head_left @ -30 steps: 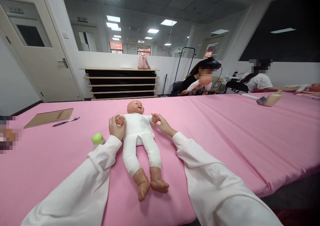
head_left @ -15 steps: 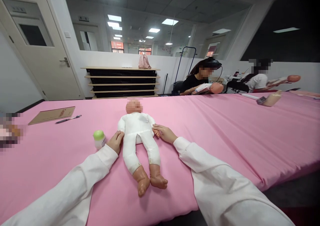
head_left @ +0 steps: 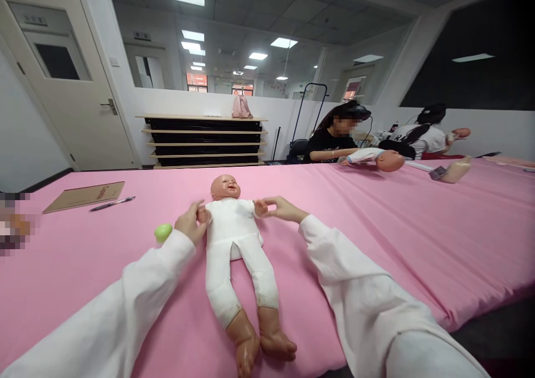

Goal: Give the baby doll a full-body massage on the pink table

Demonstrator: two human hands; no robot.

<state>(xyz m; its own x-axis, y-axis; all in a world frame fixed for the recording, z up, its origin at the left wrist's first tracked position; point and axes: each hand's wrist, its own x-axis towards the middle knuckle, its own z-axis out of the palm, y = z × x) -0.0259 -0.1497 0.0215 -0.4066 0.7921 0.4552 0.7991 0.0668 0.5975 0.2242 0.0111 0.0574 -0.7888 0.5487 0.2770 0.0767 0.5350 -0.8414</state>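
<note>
A baby doll (head_left: 233,222) with a white cloth body and bare plastic head, hands and feet lies on its back in the head view, its feet towards me. At its side on the left of the view, my left hand (head_left: 190,223) has its fingers closed round one doll hand. My right hand (head_left: 286,208) pinches the other doll hand between thumb and fingers, and that arm is bent up near the doll's shoulder. Beside my left wrist shows the green lid of a jar (head_left: 163,233); the sleeve hides the rest.
Pink cloth (head_left: 376,238) covers the table. A brown notebook (head_left: 83,195) and a pen (head_left: 112,203) lie at the left. A pump bottle (head_left: 456,170) lies at the far right. Across the table a person (head_left: 334,132) handles another doll (head_left: 388,160); a second person (head_left: 428,132) sits behind.
Both my hands have moved up towards the doll's shoulders, bending its arms with them. The doll's legs have shifted nearer to me. The other person's doll has moved right.
</note>
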